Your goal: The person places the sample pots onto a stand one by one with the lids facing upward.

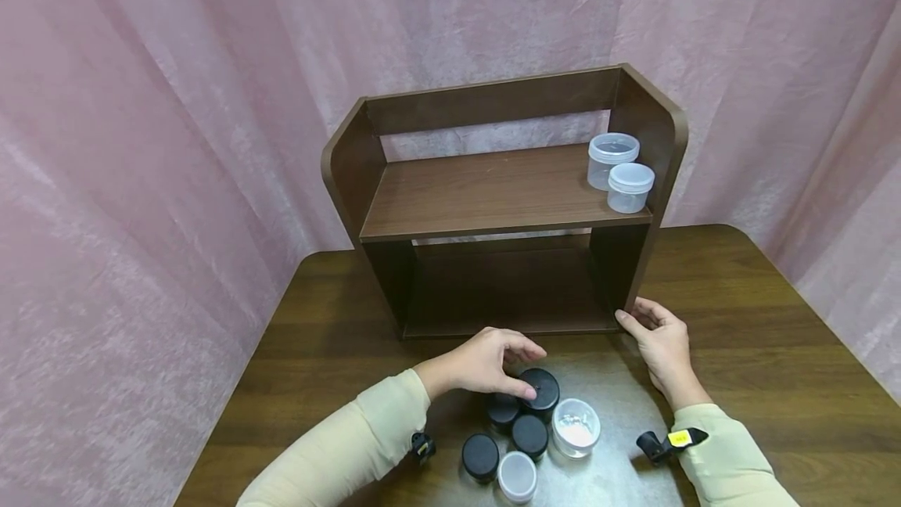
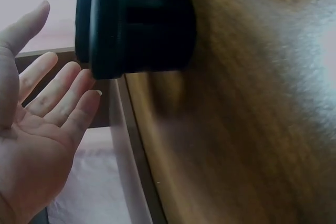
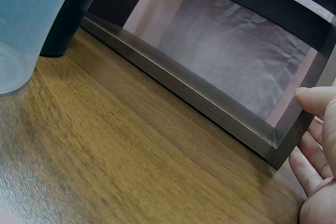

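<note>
My left hand (image 1: 486, 362) reaches over a tall black-lidded jar (image 1: 542, 391), its thumb overlapping the lid in the head view. In the left wrist view the fingers (image 2: 68, 100) are spread and relaxed beside a dark jar (image 2: 152, 30). At the lower right front corner of a brown two-tier shelf (image 1: 493, 186), my right hand (image 1: 662, 346) pinches the side panel. The right wrist view has the thumb (image 3: 315, 99) on the panel's inner side and the other fingers outside it. Clustered near the left hand are more black jars (image 1: 529, 436).
A clear jar (image 1: 576, 429) and a white-lidded jar (image 1: 517, 477) stand among the black ones. Two translucent jars, one behind (image 1: 611, 159) and one in front (image 1: 629, 188), occupy the upper shelf's right end. Pink curtain (image 1: 211, 100) hangs behind the wooden table (image 1: 760, 350).
</note>
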Available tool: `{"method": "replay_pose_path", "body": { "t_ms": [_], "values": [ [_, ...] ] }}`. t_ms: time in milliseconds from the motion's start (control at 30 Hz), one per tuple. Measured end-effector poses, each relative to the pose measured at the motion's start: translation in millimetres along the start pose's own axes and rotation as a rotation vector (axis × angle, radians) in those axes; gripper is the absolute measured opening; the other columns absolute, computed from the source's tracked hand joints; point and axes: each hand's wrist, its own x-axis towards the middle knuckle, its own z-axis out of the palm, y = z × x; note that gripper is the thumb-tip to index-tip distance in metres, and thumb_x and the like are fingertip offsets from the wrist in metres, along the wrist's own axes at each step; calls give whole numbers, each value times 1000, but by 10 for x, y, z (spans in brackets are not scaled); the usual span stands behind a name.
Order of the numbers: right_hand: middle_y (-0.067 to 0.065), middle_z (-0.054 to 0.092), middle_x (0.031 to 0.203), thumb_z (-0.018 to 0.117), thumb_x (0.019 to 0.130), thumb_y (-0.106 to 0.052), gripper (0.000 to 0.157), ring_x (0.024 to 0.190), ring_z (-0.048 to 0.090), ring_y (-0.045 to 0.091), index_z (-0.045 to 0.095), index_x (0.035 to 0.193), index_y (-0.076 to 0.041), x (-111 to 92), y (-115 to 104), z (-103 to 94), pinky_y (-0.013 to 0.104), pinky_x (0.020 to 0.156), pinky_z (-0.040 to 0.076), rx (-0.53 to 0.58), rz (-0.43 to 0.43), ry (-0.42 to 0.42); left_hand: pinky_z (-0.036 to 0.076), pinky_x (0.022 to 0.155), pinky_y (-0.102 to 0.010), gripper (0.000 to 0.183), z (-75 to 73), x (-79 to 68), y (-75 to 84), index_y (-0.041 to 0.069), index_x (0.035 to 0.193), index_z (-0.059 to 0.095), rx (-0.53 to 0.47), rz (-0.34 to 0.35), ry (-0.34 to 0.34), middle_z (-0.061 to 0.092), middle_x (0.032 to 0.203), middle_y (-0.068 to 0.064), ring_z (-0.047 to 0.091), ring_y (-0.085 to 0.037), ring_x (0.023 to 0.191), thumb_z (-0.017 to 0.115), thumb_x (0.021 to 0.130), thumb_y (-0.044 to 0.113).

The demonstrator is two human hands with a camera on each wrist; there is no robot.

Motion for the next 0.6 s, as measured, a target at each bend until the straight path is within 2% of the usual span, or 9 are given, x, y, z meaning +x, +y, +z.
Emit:
{"method": "replay_pose_path", "body": {
  "t_ms": [233, 433, 600],
  "values": [
    [-14, 60, 95, 76, 84, -18, 43, 95, 55, 4, 61, 118, 3, -13, -27, -4, 10, 75, 45, -23, 23, -7, 48, 87, -18, 57, 71, -35, -46, 10, 123, 64, -8, 13, -33, 65, 112, 8, 58, 4, 100, 85, 74, 28],
    [-14, 61, 93, 76, 83, -15, 43, 93, 56, 4, 60, 118, 4, -12, -37, 4, 10, 75, 45, 1, 29, 1, 52, 84, -22, 53, 105, -44, -44, 12, 121, 65, -10, 19, -28, 66, 110, 8, 57, 4, 98, 85, 74, 25],
    [-14, 62, 92, 76, 83, -12, 39, 93, 56, 4, 62, 116, 3, -2, -24, 7, 10, 75, 45, 25, 24, 0, 51, 85, -21, 51, 126, -42, -72, 12, 120, 66, -5, 29, -17, 66, 110, 8, 57, 4, 98, 85, 74, 23]
  ]
}}
